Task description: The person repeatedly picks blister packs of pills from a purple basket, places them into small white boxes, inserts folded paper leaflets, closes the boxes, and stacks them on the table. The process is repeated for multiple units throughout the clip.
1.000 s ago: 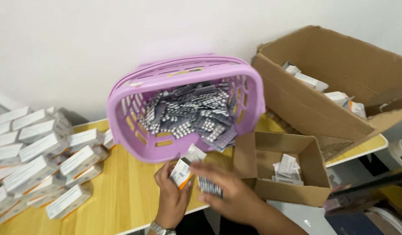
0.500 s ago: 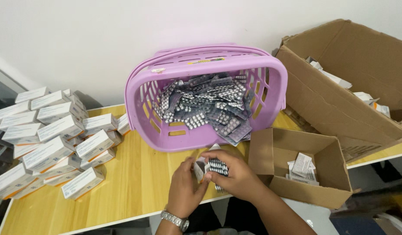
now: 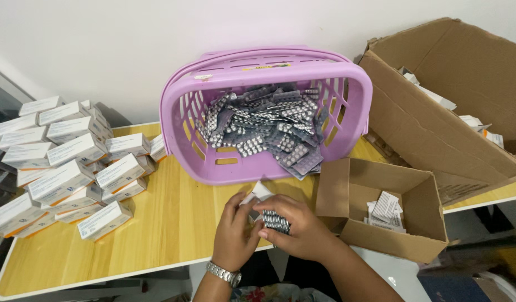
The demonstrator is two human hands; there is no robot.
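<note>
**Head view: two hands close over blister strips at the table's near edge**

Head camera looks down on a stack of silvery blister strips [image 3: 276, 221], pinched under the curled fingers of the right hand [image 3: 300, 226]. Just left of them, the left hand [image 3: 235, 232] curls around a small white carton [image 3: 257, 194], only its top corner peeking out above the knuckles; a metal wristwatch [image 3: 224, 274] sits on that wrist. Both hands touch each other and hover right at the near lip of the yellow wooden table [image 3: 174, 223], so there is almost no board left below them.

Directly above the hands, nearly touching the carton, stands a purple plastic basket [image 3: 258, 168] tipped toward the person, with loose blister strips heaped inside and a few spilling over its lower right rim. Right of the right hand, just beside it, an open small cardboard box [image 3: 381, 240] holds a few folded paper leaflets [image 3: 386, 210]; it overhangs the table's front edge. Beyond that sits a large open cardboard box [image 3: 436, 134] with white packs inside.

Left of the left hand lies a bare stretch of tabletop, the widest free room. Farther left, well apart, a pile of white cartons [image 3: 62, 168] reaches the table's left edge.
</note>
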